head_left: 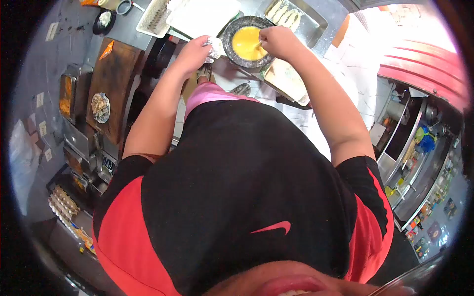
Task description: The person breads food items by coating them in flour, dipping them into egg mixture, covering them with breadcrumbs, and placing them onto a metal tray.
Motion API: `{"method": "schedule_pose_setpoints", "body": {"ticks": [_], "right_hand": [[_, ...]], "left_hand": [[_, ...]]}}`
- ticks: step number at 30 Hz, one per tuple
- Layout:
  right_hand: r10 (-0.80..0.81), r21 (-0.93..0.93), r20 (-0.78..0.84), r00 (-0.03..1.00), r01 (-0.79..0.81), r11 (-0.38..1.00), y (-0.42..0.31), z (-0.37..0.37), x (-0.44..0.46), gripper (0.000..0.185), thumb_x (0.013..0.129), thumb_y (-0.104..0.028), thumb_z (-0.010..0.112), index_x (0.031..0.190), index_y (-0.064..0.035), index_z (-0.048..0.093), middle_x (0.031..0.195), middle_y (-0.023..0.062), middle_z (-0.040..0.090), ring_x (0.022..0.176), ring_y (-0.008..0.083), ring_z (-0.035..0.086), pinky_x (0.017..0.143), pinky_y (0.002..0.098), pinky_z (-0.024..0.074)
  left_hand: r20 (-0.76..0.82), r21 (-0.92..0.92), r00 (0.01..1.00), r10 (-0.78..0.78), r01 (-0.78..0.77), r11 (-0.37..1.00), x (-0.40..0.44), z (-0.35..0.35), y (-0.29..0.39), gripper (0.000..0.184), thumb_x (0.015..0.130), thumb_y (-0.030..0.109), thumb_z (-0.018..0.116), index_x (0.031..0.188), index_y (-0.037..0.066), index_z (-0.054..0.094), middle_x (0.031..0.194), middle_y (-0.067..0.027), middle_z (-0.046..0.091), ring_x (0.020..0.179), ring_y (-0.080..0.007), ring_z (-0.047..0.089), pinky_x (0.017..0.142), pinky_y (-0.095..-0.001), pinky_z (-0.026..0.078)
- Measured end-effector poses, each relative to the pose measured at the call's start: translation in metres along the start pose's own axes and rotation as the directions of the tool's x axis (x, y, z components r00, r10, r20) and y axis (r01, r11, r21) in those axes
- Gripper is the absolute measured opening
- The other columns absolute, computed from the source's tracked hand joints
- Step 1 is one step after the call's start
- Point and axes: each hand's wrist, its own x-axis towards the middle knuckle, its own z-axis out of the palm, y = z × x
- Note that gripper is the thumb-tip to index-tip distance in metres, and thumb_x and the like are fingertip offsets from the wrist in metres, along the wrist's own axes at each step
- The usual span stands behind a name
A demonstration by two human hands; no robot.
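A dark speckled bowl [229, 51] with yellow liquid [246, 43] in it stands near the top centre. Over its right side is my right hand [279, 42], fingers pinched together at the liquid; what they hold is hidden. My left hand [196, 51], left of the bowl, has its fingers closed on a whitish, crumpled-looking thing [214, 50] that I cannot make out clearly. Behind the bowl, a metal tray [316, 30] holds several pale, coated strips [285, 15].
A white container [203, 17] and a white basket [154, 18] stand at the back left. Further left, a brown board [114, 66] bears a foil-like dish of food [100, 107]. Right of the bowl, below my right hand, is a pale tray [285, 81].
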Motion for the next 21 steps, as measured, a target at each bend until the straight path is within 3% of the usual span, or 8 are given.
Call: {"method": "schedule_pose_setpoints", "body": {"ticks": [3,6,13,15,16,19,21], "right_hand": [[0.031,0.067,0.054,0.998,-0.035,0.997,0.0,-0.009,0.004,0.028,0.086,-0.019,0.074,0.111,-0.009,0.082,0.104,0.0207,0.081,0.103,0.0416,0.078,0.093,0.0524,0.0615],[0.047,0.098,0.036,0.998,-0.05,0.994,-0.002,-0.014,0.005,0.027,0.086,-0.021,0.074,0.107,-0.0072,0.082,0.102,0.0222,0.08,0.1,0.0425,0.078,0.092,0.052,0.0613],[0.103,0.185,0.002,0.995,-0.101,0.978,-0.008,-0.032,-0.003,0.027,0.086,-0.023,0.074,0.105,-0.0062,0.081,0.101,0.0208,0.08,0.097,0.0414,0.078,0.089,0.0506,0.0608],[0.114,0.239,0.002,0.993,-0.111,0.965,-0.007,-0.045,-0.012,0.03,0.088,-0.024,0.075,0.111,-0.0051,0.08,0.098,0.018,0.081,0.089,0.0355,0.078,0.085,0.0463,0.0606],[0.122,0.263,0.001,0.992,-0.118,0.957,-0.006,-0.054,-0.019,0.032,0.089,-0.025,0.076,0.113,-0.0045,0.08,0.096,0.0166,0.081,0.086,0.0325,0.078,0.083,0.0442,0.0606],[0.245,0.259,0.012,0.969,-0.24,0.936,-0.006,-0.075,-0.045,0.03,0.09,-0.025,0.076,0.113,-0.0053,0.08,0.096,0.0154,0.081,0.086,0.0298,0.077,0.083,0.0423,0.0603],[0.227,0.226,-0.037,0.973,-0.213,0.951,0.007,-0.077,-0.06,0.031,0.089,-0.024,0.076,0.112,-0.0046,0.08,0.099,0.018,0.081,0.091,0.0337,0.077,0.086,0.0449,0.0602]], "left_hand": [[0.01,-0.046,1.0,-0.02,0.021,0.999,0.002,-0.001,-0.005,0.039,0.103,0.011,0.061,0.138,-0.002,0.071,0.113,-0.0066,0.079,0.097,-0.0137,0.07,0.088,-0.0328,0.056],[0.01,-0.154,1.0,-0.019,0.021,0.988,0.009,0.003,-0.014,0.04,0.103,0.011,0.061,0.139,-0.001,0.071,0.113,-0.0076,0.08,0.1,-0.0141,0.071,0.091,-0.0335,0.057],[0.045,-0.16,0.999,0.004,0.003,0.987,0.018,-0.002,-0.039,0.036,0.105,0.012,0.061,0.136,-0.001,0.073,0.114,-0.0074,0.081,0.101,-0.0145,0.072,0.091,-0.0331,0.056],[0.042,-0.114,0.999,0.018,-0.013,0.993,0.011,-0.003,-0.03,0.035,0.105,0.013,0.061,0.135,-0.001,0.073,0.114,-0.0073,0.081,0.1,-0.0145,0.072,0.091,-0.0329,0.056],[0.05,-0.13,0.998,-0.05,0.056,0.99,0.004,-0.003,-0.017,0.035,0.107,0.012,0.059,0.137,-0.001,0.072,0.115,-0.0068,0.08,0.1,-0.0139,0.071,0.091,-0.0324,0.056],[0.082,-0.18,0.994,-0.071,0.085,0.98,0.0,-0.004,-0.006,0.04,0.107,0.006,0.052,0.144,-0.001,0.065,0.121,-0.0072,0.076,0.104,-0.0141,0.07,0.091,-0.032,0.056],[0.096,-0.19,0.992,-0.085,0.102,0.976,0.002,-0.006,-0.006,0.039,0.108,0.005,0.051,0.144,-0.001,0.065,0.122,-0.0074,0.075,0.105,-0.0141,0.071,0.09,-0.0316,0.057]]}}
